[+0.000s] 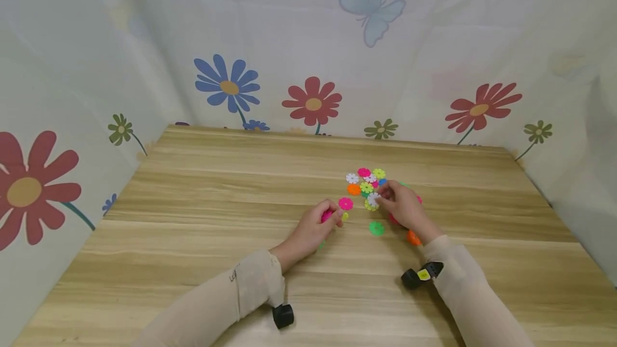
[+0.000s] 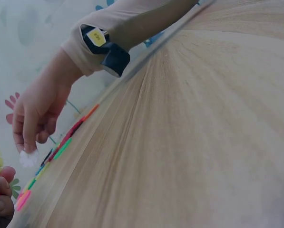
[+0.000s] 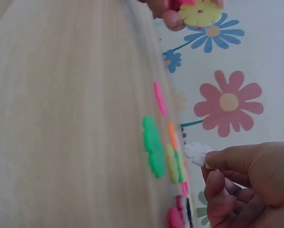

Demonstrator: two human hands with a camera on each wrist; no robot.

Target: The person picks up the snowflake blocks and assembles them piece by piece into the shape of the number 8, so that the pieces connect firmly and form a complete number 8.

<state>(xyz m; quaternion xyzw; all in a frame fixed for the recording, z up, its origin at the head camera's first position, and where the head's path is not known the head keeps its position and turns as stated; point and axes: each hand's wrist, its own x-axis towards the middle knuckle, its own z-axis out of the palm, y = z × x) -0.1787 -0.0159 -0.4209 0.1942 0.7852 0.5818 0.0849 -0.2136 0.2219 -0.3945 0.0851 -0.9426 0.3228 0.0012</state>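
Right hand [image 1: 404,208] sits in a pinch grip above a wood-grained table [image 1: 193,175]; left hand [image 1: 306,232] grips pink, yellow and green flower-shaped plastic discs [image 3: 203,17]. Right of the table's middle, short of its far edge, we see loose bright flower discs [image 1: 366,187]. Between the right fingertips: one white, notched plastic disc [image 3: 195,153]. We'd pinch its rim lightly, free notches exposed, left hand steady.
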